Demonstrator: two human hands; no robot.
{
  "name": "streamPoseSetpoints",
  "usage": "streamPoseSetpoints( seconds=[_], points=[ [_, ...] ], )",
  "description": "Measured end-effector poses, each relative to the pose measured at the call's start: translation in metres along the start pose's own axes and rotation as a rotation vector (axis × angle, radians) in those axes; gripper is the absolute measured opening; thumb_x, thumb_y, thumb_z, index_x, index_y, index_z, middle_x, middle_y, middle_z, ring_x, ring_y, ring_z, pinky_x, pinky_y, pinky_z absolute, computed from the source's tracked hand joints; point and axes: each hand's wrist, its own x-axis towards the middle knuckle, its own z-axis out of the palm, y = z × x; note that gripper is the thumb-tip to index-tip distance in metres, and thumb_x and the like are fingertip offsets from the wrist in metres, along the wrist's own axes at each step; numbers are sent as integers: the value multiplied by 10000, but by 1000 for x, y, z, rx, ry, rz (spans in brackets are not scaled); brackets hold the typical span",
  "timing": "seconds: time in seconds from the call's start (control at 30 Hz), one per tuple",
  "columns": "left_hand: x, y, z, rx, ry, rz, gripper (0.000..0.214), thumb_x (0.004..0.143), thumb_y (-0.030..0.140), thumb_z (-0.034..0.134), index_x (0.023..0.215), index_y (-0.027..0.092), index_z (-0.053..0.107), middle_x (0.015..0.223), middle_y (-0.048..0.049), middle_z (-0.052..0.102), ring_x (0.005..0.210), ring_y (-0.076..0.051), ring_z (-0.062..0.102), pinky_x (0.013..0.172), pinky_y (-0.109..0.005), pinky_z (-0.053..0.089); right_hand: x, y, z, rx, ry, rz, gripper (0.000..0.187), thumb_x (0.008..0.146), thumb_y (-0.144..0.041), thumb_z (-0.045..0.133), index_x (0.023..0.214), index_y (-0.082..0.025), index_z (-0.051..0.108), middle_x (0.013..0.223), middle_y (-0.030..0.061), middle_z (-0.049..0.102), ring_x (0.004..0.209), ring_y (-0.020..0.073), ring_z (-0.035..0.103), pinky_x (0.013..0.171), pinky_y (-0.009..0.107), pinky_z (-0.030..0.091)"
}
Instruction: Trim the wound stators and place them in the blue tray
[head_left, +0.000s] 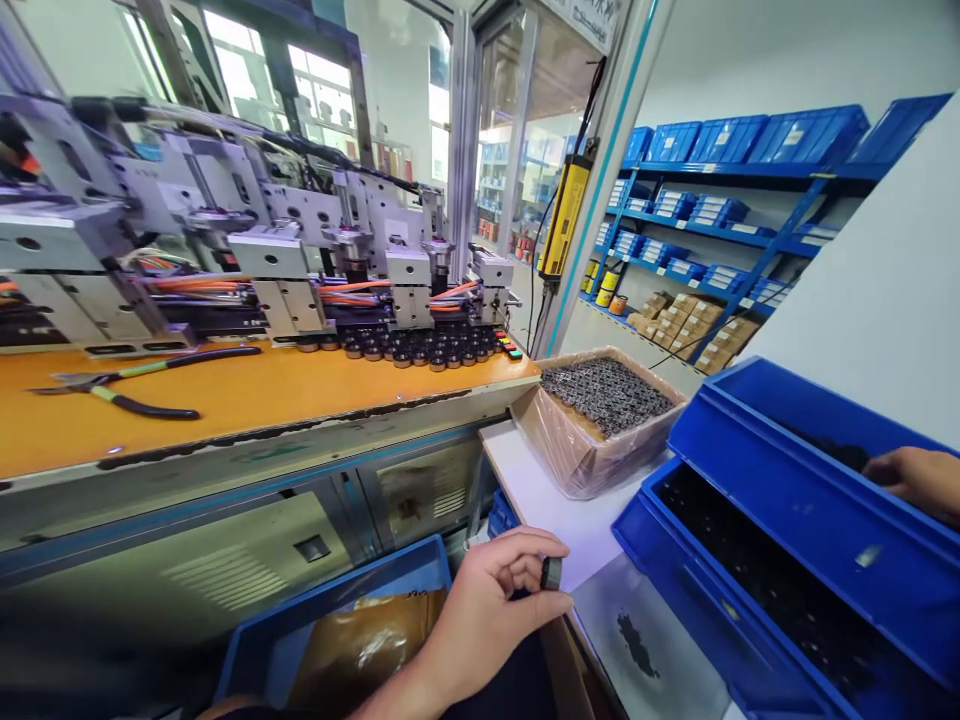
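Note:
My left hand is low in the middle of the view, with its fingers curled around a small black cylindrical part. Its thumb and forefinger reach past the part on either side. At the right edge, my right hand dips into the upper blue bin, beside dark pieces inside it. The fingers there are bent and close together; their tips are partly hidden, so any piece between them does not show. Under that bin, a lower blue bin holds many small black pieces.
A plastic-lined carton packed with black parts stands on a white table. Cutting pliers and rows of black round parts lie on the orange bench before the machine. A blue crate sits below.

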Motion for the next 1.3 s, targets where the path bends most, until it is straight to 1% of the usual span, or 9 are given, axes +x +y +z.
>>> streamPoseSetpoints(
  seconds=[0.03,0.07,0.17,0.27,0.33,0.47,0.6,0.77,1.3],
  points=[
    [0,0,-1,-13,3,-11,281,626,161,842,896,170,766,647,40,522,566,-64,391,542,-190,344,11,0,-10,-101,-170,44,132,522,-128,867,526,-131,735,494,44,664,395,146,606,462,265,384],
    [1,0,-2,-24,3,-22,279,628,166,841,897,167,764,615,51,492,560,-65,389,535,-185,343,19,-5,-18,-188,-228,58,114,544,-136,859,617,-135,771,552,59,697,446,171,643,479,279,407],
    [3,2,0,-49,5,-40,285,620,165,847,893,158,763,558,67,475,536,-60,412,528,-172,375,16,-55,-19,-182,96,-141,117,750,-136,740,855,-139,791,837,101,766,727,214,729,618,321,495],
    [5,4,6,-92,-4,-44,298,613,149,851,898,168,767,607,27,631,569,-88,583,611,-194,495,-28,-134,11,173,52,-383,127,903,-178,621,948,-159,738,845,68,745,722,158,705,674,283,534],
    [6,6,11,-104,-21,-36,298,624,132,846,908,186,772,675,-7,721,665,-135,691,681,-209,547,-63,-183,38,430,-8,-560,100,914,-201,625,940,-164,714,899,76,696,801,162,675,716,280,542],
    [5,5,20,-81,-53,10,331,624,56,837,910,214,785,717,-9,779,689,-130,732,667,-153,564,-111,-232,77,816,-156,-631,144,922,-114,576,1033,-153,659,862,58,615,774,131,606,668,234,529],
    [6,1,29,-114,-90,43,417,579,-17,835,904,240,791,726,19,789,658,-117,736,648,-130,577,-127,-236,88,921,-202,-690,183,922,-81,531,1069,-111,634,872,90,629,784,140,607,671,236,539],
    [10,-8,37,-108,-82,23,416,576,-27,830,894,238,797,719,21,788,644,-113,734,643,-119,580,-129,-230,91,842,-65,-728,181,909,-58,541,1050,-105,645,877,103,620,766,143,600,633,241,530],
    [3,-3,35,-72,-28,59,371,602,25,842,913,222,795,770,-31,795,665,-139,735,655,-159,586,-130,-228,98,791,40,-903,305,863,-110,575,1164,-59,576,940,149,628,858,210,616,673,330,563]
  ],
)
